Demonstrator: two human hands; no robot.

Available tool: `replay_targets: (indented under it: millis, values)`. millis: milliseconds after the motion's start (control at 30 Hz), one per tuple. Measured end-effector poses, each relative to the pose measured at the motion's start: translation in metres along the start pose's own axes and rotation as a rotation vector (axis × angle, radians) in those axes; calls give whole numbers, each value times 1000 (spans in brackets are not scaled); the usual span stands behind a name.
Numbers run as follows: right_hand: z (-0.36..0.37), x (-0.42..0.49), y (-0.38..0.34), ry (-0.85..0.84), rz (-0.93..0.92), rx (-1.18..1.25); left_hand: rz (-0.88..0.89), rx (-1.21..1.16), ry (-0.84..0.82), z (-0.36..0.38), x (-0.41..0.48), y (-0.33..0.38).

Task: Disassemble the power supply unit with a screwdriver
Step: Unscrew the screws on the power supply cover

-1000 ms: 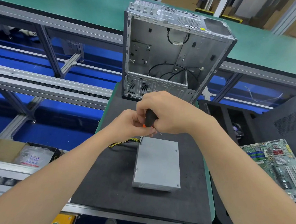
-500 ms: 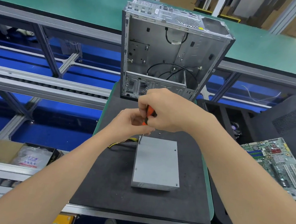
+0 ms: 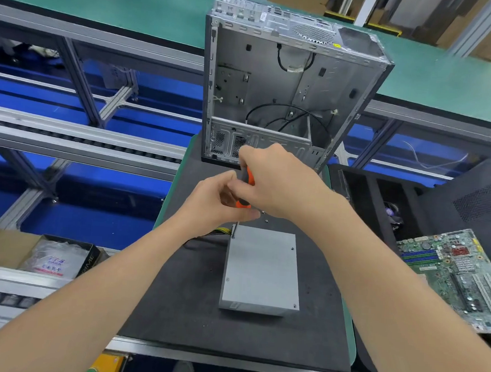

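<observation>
The screwdriver (image 3: 245,191) has turned, showing more orange; right hand (image 3: 273,185) grips its handle, left hand (image 3: 211,203) pinches lower down; tip on the far-left corner of the power supply unit (image 3: 261,271), mid-mat (image 3: 172,297); lid still on, so most work likely remains.

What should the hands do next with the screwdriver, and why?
Probably twist the screwdriver to loosen a screw: its tip stands on the far left corner of the power supply unit, the right hand grips the handle and the left hand steadies it below.

Screwdriver (image 3: 250,178) handle mostly inside the grip of the right hand (image 3: 279,185) (tip's contact point too small to tell)
</observation>
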State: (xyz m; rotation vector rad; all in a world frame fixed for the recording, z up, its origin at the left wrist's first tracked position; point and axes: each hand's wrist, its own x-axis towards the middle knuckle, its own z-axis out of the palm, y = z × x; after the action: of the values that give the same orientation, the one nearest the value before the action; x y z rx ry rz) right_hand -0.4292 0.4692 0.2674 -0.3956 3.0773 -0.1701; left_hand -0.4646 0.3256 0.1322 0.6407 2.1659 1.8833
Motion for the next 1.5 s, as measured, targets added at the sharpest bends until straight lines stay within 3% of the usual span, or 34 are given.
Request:
replay_targets:
  millis: [100, 300, 400, 533, 833, 1033, 1167, 1233, 1400, 1500]
  values:
    - [-9, -2, 3, -104, -148, 114, -19, -37, -60, -3, -3, -1]
    - [-17, -3, 4, -188, -318, 35, -17, -9, -107, -7, -7, 4]
    - [-11, -5, 2, -103, -234, 70, 13, 4, -42, -4, -4, 4]
    - [2, -1, -4, 68, -25, -78, 32, 29, -12, 3, 0, 4]
    - [-15, -5, 2, -187, -279, 61, 3, -15, -134, -12, -9, 5]
    - [3, -4, -1, -12, -98, -40, 10, 55, -28, -5, -1, 2]
    - [2, -2, -1, -43, -126, 59, -64, 7, -133, -10, -6, -7]
    - [-1, -3, 2, -61, -155, 120, -211, 5, -142, -15, -11, -14]
    - [-5, -6, 5, -103, -198, 154, -607, 288, -262, -13, -30, -33]
    - [-6, -5, 7, -116, -209, 171, -686, 215, -166, -4, -33, -39]
